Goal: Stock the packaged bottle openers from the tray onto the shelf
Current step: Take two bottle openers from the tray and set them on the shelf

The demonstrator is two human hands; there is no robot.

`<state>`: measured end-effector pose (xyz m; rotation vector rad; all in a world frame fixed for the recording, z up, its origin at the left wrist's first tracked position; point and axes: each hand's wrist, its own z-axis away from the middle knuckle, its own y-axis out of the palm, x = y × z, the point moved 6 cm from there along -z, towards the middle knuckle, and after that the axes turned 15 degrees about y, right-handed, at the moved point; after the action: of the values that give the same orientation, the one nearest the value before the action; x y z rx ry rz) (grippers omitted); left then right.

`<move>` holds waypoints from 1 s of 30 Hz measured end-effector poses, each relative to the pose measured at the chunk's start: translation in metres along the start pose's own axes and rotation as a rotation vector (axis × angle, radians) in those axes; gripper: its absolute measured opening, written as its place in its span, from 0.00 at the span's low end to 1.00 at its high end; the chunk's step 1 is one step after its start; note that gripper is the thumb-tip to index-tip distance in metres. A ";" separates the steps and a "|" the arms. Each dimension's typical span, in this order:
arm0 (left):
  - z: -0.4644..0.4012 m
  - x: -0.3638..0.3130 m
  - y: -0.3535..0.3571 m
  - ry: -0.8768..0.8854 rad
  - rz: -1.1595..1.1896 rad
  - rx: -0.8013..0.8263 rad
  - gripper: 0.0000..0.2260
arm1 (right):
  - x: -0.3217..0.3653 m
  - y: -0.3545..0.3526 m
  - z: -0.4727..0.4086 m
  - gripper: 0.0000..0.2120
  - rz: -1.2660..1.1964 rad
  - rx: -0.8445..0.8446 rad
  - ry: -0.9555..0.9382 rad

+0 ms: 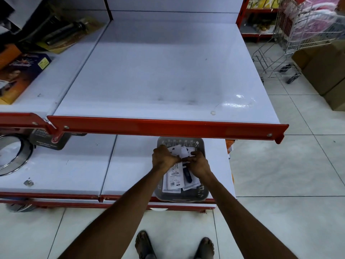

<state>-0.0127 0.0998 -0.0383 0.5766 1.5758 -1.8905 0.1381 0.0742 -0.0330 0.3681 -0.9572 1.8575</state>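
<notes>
We are at the start, by our reckoning: the shelf [164, 71] above and beyond our hands carries no openers at all, so every pack is still to be moved up.

Our left hand [163, 156] reaches into the tray [200, 191] with its fingers curled down around the top edge of a few carded packs [175, 149], which fan out just past the knuckles. Whether they are lifted clear or only gathered, we cannot tell. Our right hand [197, 164], touching the left at the fingertips, is pinched shut on the same bunch from the other side; its grip looks like a sorting hold, not a carry.

The tray is a grey plastic basket with slotted walls, sitting on the lower shelf [74, 169] under both hands, near its front edge. Inside, below our wrists, more packs [174, 181] lie flat and overlapping, white cards face down with barcodes showing, and one dark opener [186, 173] showing between them. How many remain we cannot count, since the hands cover the middle of the pile.

Next we judge the bunch must rise past the red shelf lip [164, 126], which overhangs the tray's far end.
</notes>
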 end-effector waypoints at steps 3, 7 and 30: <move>0.001 -0.002 -0.002 -0.028 0.034 0.030 0.31 | -0.011 0.005 -0.012 0.13 -0.072 0.058 0.029; 0.007 -0.003 -0.001 -0.084 0.063 0.124 0.31 | -0.006 0.004 -0.011 0.10 -0.108 0.118 0.033; 0.086 -0.002 -0.080 0.123 0.076 -0.091 0.12 | -0.003 -0.021 0.053 0.09 0.221 -0.273 -0.138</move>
<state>-0.0627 0.0253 0.0373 0.7146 1.6841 -1.7465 0.1493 0.0370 0.0089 0.2333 -1.3741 1.8828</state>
